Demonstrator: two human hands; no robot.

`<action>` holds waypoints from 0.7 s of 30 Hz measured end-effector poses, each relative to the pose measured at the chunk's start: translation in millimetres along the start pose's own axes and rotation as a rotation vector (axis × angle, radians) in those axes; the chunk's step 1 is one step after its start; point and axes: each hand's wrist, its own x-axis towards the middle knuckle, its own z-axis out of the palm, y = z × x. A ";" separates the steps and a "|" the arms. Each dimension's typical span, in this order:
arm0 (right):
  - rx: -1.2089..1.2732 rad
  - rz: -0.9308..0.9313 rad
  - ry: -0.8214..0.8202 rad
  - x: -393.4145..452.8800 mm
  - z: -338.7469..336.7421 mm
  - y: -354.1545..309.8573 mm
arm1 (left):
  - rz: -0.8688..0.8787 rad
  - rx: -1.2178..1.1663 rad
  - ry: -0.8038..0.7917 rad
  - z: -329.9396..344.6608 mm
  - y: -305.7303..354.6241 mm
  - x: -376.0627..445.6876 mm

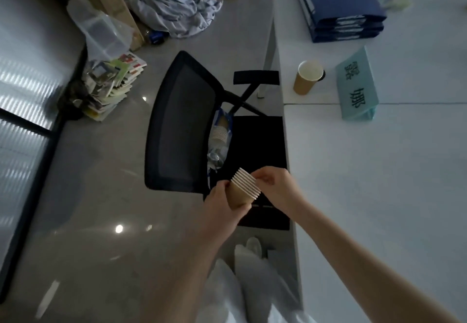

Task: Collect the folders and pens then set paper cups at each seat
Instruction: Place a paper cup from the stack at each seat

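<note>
Head view: left hand (222, 200) grips cup stack (243, 188); right hand (274, 186) pinches its rim.

Beside the white table (379, 171), the black mesh chair (177, 125) bears a clear, blue-printed bag of cups (221, 135), while on the table stand a brown paper cup (307, 78) with white inside, dark blue folders (338, 4) and a teal, possibly hand-lettered, name card (357, 87).
</note>
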 end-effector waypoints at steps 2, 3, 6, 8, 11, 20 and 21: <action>0.003 0.044 0.017 32.4 -7.2 2.1 | -0.038 -0.021 -0.028 8.8 3.2 27.6; 0.011 0.074 0.015 51.5 -8.7 4.7 | -0.065 -0.030 -0.050 13.5 3.7 47.4; 0.080 0.157 0.044 104.8 -7.2 17.9 | -0.144 -0.130 -0.103 30.8 1.0 100.7; 0.118 0.229 0.077 133.6 -0.8 29.3 | -0.201 -0.248 -0.138 42.5 -4.3 132.2; 0.316 0.472 0.122 172.3 18.7 56.6 | -0.267 -0.343 -0.176 64.9 -17.9 179.5; 0.908 0.797 0.111 255.3 74.8 113.5 | -0.463 -0.439 -0.296 120.5 -60.2 274.0; 0.913 0.798 0.122 265.5 80.4 119.5 | -0.477 -0.459 -0.300 128.4 -66.1 282.7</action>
